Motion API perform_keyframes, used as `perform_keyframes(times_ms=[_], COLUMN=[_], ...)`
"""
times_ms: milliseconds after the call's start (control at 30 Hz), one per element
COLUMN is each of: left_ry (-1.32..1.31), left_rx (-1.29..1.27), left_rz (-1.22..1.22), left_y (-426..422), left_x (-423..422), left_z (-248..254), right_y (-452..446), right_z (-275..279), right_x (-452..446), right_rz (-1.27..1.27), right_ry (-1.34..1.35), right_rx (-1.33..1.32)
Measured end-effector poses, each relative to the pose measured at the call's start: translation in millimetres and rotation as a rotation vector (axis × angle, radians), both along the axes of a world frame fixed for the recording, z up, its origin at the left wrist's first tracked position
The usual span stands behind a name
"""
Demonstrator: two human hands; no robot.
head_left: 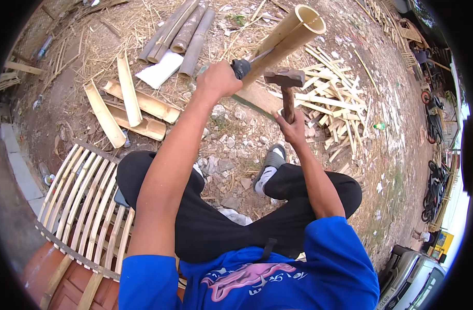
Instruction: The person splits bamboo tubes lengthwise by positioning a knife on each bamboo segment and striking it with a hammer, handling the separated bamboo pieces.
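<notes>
In the head view my left hand (218, 81) is wrapped round a black-handled blade (242, 67). The metal of the blade meets the side of an upright bamboo pole (285, 39), where a dark split line runs along the wall up to the rim. My right hand (292, 128) grips the wooden handle of a hammer (285, 78), its head raised just beside the pole. Beneath the pole and between my hands is a flat board (259, 102). How the pole's lower end rests is partly hidden.
Split bamboo halves (127, 89) lie at left, near several whole poles (180, 31) and a white slab (160, 69). A heap of bamboo strips (335, 106) lies right of the board. A slatted bamboo seat (79, 199) is at lower left. A vehicle (409, 279) stands at lower right.
</notes>
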State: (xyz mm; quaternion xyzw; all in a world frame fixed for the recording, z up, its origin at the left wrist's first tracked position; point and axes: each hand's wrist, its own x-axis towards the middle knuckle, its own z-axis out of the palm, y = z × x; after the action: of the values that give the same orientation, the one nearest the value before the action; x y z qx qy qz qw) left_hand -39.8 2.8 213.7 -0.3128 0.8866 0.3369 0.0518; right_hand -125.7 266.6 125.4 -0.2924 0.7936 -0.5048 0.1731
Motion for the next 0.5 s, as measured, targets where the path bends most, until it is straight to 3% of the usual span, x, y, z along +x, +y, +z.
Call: perform_keyframes(times_ms=[167,333,500], left_ry=[0.006,0.035,0.106], left_rx=[0.018,0.003,-0.003], left_rz=[-0.016,-0.006,0.008], left_y=[-1.5,-1.3,-0.3], left_x=[-4.9,0.0,1.4], left_z=[0.5,-5.7,-11.1], right_y=[-21.0,-19.0,-21.2], right_z=[57.7,56.6,58.5], right_x=[10.0,18.4,15.4], right_rz=[0.076,0.077,-0.082], right_ry=[0.149,0.176,0.213], right_rx=[-0.168,-0.207,-0.095])
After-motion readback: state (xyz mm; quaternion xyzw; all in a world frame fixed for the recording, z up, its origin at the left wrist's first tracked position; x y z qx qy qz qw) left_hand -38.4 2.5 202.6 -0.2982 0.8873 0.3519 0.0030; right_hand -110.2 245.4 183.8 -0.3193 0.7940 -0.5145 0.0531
